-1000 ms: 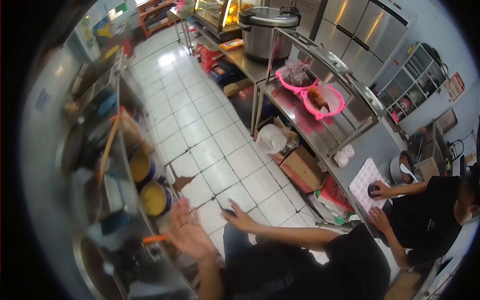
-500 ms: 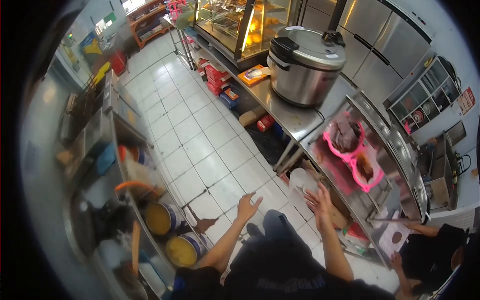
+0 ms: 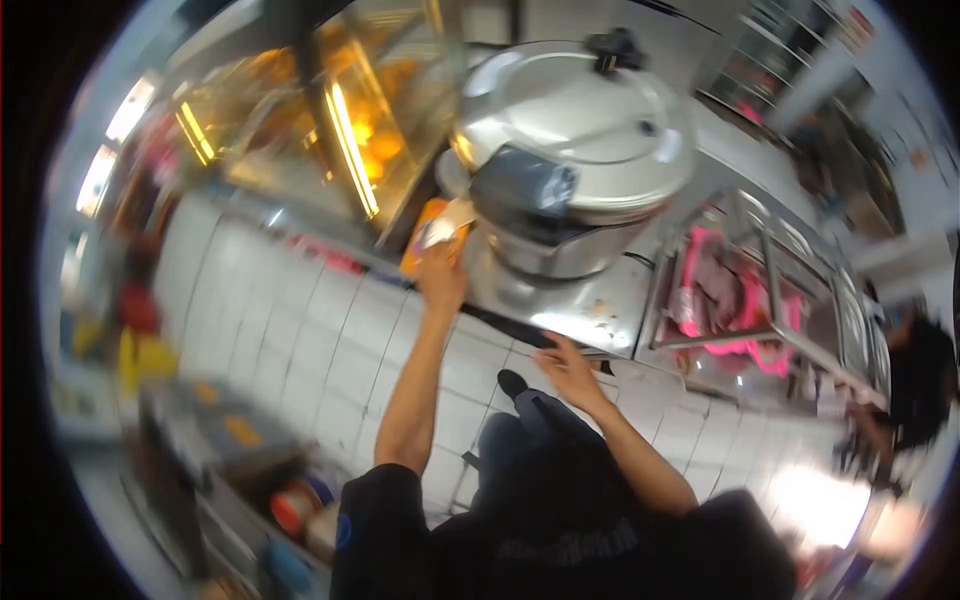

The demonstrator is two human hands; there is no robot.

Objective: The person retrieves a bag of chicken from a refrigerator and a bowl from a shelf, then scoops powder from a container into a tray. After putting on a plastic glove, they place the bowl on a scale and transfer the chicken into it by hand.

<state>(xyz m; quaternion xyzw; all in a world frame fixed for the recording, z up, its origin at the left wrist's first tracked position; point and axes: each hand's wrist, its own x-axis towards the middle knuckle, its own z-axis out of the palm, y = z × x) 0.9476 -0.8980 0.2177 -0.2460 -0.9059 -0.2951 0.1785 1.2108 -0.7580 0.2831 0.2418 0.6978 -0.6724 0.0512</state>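
My left hand [image 3: 441,280] reaches to the counter edge, its fingertips at a pale, spoon-like utensil [image 3: 446,226] that lies over an orange box or tray [image 3: 412,252]. Blur hides whether those fingers grip it. Just right of them stands a large steel pot [image 3: 585,130] with a lid and a dark handle, like a rice cooker. My right hand [image 3: 570,373] hangs in front of the counter below the pot, fingers apart and nothing in them.
A lit glass food warmer [image 3: 350,130] stands left of the pot. To the right, pink baskets [image 3: 735,300] with food sit behind a metal rail. Another person [image 3: 915,370] is at the far right. A steel cabinet [image 3: 230,430] stands lower left on the white-tiled floor.
I have moved up to the counter, and the pot and warmer look much closer. My left hand has gone from above the floor to the orange box; my right hand stays open.
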